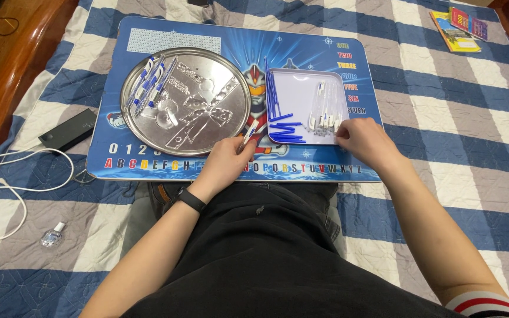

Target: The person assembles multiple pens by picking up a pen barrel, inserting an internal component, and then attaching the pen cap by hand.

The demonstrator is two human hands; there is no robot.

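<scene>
On the far left, a black rectangular power bank (68, 131) lies on the blue-and-white checked bedcover (443, 135), with a white charging cable (13, 176) looped below it and a small clear bottle (51, 237) nearer the person's knee. All of these sit off the working surface, out of reach of the hands.

The blue printed lap table (237, 41) carries the working items. On its left half sits a round polished metal tray (185, 100); assembled blue-and-white pens (148, 82) are grouped at its upper-left edge, and clear pen barrels (204, 115) lie across its centre. This keeps finished pieces apart from loose parts.

The left hand (226, 160) rests at the lower-right rim of the round tray. Its fingers are curled and pinch a blue-and-white pen (248, 135), held tip-up between the two trays, within easy reach of either.

On the right half sits a white rectangular tray (334, 76). Thin blue refills (281, 126) are stacked along its left side and white pen parts (325, 112) along its right, sorted by type.

The right hand (365, 141) rests at the tray's lower-right corner, fingertips drawn together over the small white parts; what they pinch, if anything, cannot be made out.

Colourful booklets (459, 26) lie at the far upper right.
</scene>
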